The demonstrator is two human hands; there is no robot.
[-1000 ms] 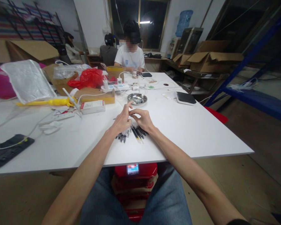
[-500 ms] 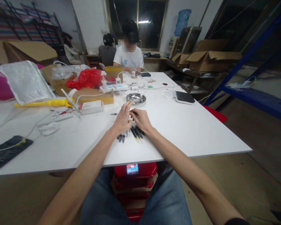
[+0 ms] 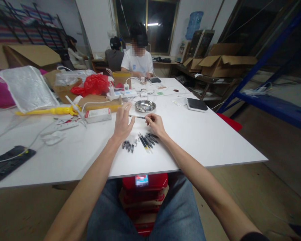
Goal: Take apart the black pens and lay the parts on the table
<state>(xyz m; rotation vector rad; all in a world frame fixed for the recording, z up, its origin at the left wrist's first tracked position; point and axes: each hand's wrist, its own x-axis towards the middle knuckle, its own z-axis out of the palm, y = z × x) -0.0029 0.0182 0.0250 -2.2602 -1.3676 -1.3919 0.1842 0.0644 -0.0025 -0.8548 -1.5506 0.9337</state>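
My right hand (image 3: 154, 123) pinches a thin dark pen refill (image 3: 139, 117), which points left, level above the table. Close to the refill's tip, my left hand (image 3: 123, 122) is open with its fingers stretched and apart, holding nothing. Below both hands lie several black pen barrels (image 3: 152, 138), and beside them refills (image 3: 143, 142) with yellow and clear ends. Several short dark pen parts (image 3: 127, 146) sit further left, with small pale pieces (image 3: 136, 142) between the groups. Beyond my hands stands a round steel dish (image 3: 145, 106) with a few small dark things inside.
A white-red box (image 3: 97, 114), a yellow tool (image 3: 52, 110) and a red bag (image 3: 92, 84) crowd the left side. A dark flat case (image 3: 197, 104) lies right of the dish. Across the table sits a person in a white shirt (image 3: 139, 63). A red stool (image 3: 144, 183) stands between my knees.
My hands have moved apart, the left one shifting left and opening out. The refill now shows between them in my right hand, and the pen parts below are uncovered.
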